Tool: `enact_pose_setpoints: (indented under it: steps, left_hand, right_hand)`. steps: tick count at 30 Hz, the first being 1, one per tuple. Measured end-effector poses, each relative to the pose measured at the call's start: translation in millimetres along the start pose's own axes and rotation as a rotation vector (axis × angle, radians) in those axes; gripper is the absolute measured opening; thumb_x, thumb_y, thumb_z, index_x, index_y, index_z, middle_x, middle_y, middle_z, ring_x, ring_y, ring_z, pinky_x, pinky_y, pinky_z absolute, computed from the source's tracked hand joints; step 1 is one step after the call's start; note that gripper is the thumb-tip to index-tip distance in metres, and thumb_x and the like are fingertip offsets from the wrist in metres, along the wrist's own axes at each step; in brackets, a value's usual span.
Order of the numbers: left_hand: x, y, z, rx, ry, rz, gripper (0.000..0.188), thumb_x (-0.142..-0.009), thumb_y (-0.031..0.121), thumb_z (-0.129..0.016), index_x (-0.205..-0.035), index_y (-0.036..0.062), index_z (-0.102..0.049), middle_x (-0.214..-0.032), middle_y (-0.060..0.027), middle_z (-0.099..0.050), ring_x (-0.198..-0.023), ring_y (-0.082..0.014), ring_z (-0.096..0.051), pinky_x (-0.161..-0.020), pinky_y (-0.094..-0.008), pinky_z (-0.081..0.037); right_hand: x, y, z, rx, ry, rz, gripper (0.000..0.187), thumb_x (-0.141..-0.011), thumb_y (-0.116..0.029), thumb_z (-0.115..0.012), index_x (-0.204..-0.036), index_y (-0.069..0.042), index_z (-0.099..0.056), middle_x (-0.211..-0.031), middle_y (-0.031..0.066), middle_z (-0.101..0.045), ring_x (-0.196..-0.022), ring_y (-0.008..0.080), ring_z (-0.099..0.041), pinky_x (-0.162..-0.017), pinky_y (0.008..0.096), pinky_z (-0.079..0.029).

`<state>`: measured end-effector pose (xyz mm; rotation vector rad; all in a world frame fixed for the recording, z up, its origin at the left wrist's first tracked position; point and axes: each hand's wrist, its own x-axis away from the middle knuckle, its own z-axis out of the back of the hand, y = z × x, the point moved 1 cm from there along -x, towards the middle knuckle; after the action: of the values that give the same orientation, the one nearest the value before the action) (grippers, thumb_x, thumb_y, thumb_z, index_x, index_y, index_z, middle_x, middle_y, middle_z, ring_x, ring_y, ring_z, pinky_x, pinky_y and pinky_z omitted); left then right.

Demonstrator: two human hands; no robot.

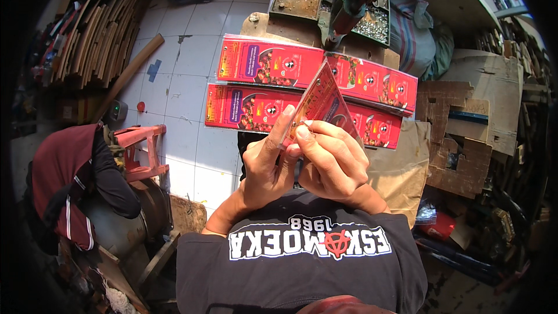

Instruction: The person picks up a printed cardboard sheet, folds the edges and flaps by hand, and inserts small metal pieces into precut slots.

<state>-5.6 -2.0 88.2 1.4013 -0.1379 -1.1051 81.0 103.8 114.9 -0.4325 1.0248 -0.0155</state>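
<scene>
A long red printed card (pixel 324 96) stands tilted up in front of me, its yellow-marked end toward my chest. My left hand (pixel 268 157) grips that near end, index finger stretched along the card's edge. Against the card's face my right hand (pixel 334 160) is closed in a pinch. A tiny brownish bit shows between its thumb and index finger, too small to name. Beyond the hands lie stacks of similar cards: one far left (pixel 267 61), one far right (pixel 375 84), one near left (pixel 250 107) and one near right (pixel 378 128).
Behind the stacks stands a dark metal hand press (pixel 349 11) between trays of small metal parts (pixel 296 0). Brown paper (pixel 401 168) and cut cardboard (pixel 450 134) lie to the right. A red plastic stool (pixel 142 151) and a draped maroon jacket (pixel 61 166) are at left.
</scene>
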Motion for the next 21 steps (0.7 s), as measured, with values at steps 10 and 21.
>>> enact_pose_setpoints:
  steps: [10,21]
  left_hand:
    - [4.6,-5.4,-1.5,0.043,0.052,0.064,0.047,-0.096,0.01,-0.052,-0.138,-0.0067,-0.038,-0.078,-0.0118,-0.066,-0.06,-0.0132,-0.062,-0.056,-0.0255,-0.049]
    - [11.6,-4.7,-7.7,0.222,0.094,0.355,0.044,-0.101,0.016,-0.045,-0.137,-0.0071,-0.039,-0.119,-0.0174,-0.061,-0.104,-0.017,-0.059,-0.091,-0.0298,-0.046]
  right_hand:
    - [-1.9,3.0,-9.7,-0.021,0.046,-0.008,0.031,-0.067,0.004,-0.07,-0.098,0.006,-0.067,-0.083,0.0117,-0.068,-0.072,0.026,-0.068,-0.062,0.031,-0.058]
    - [9.9,4.6,-20.4,-0.13,0.175,-0.156,0.03,-0.07,0.01,-0.068,-0.1,0.006,-0.066,-0.08,0.013,-0.068,-0.072,0.0269,-0.07,-0.062,0.0313,-0.058]
